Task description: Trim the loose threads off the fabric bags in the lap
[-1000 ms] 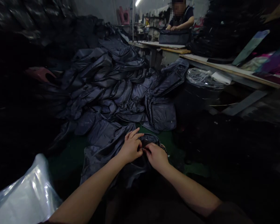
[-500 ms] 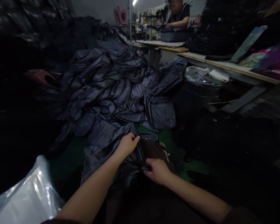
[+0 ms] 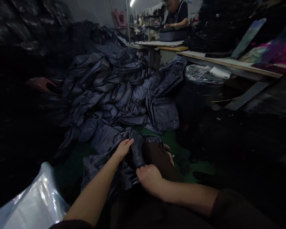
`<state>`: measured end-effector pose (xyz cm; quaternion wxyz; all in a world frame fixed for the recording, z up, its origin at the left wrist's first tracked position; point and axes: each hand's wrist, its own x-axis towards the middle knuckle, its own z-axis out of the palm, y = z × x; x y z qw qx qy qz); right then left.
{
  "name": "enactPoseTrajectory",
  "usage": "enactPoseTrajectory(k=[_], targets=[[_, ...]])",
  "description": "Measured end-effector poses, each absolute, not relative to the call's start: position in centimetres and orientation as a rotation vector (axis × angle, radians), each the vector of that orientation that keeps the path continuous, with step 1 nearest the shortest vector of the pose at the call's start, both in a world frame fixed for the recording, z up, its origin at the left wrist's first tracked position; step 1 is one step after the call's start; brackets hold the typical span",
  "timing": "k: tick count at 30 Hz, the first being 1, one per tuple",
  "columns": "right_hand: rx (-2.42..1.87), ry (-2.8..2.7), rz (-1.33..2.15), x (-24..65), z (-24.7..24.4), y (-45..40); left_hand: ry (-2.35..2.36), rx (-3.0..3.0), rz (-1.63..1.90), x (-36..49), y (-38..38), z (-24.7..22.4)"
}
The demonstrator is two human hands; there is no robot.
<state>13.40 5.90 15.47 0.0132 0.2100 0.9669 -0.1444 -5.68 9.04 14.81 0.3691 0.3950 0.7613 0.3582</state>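
Note:
A dark grey fabric bag (image 3: 137, 149) lies loosely across my lap, its cloth creased and slack. My left hand (image 3: 124, 149) is closed on an edge of it, with the thumb on top. Nearer to me, my right hand (image 3: 149, 178) is a fist around the bag's lower edge, knuckles up. The cloth between both hands is drawn out in a strip beside my knee (image 3: 157, 157). Parts of the bag under my left forearm are in shadow. Just beyond it spreads a large heap of similar grey bags (image 3: 124, 92).
Clear plastic sheeting (image 3: 30, 203) lies at the lower left. A pink stool (image 3: 43, 84) stands among the bags. On the right are a worktable (image 3: 228, 65) and a plastic-lined bin (image 3: 202, 79). A co-worker (image 3: 178, 19) sits behind a grey case (image 3: 173, 34).
My right hand has moved left and turned knuckles up, gripping the bag's edge. My left hand has shifted slightly left. The strip of cloth between them now shows a broader face.

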Motion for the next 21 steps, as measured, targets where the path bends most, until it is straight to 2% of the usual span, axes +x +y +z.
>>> enactPoseTrajectory(k=[7,12,15,18,21], targets=[[0.824,2.994,-0.578,14.8,15.2,6.5,1.926,0.904,1.157,-5.9,7.9,16.4],[0.957,2.979,-0.724,16.0,14.6,7.2,2.197,0.830,1.456,-13.1,7.5,21.0],[1.077,2.930,-1.086,16.4,14.2,7.8,2.414,0.782,1.478,-18.6,6.8,23.2],[1.129,2.688,-1.659,17.0,13.8,8.7,2.534,0.808,1.241,-22.1,5.3,23.4],[1.243,2.484,-1.933,17.7,13.6,9.9,2.640,0.833,0.975,-23.2,3.6,21.7]])
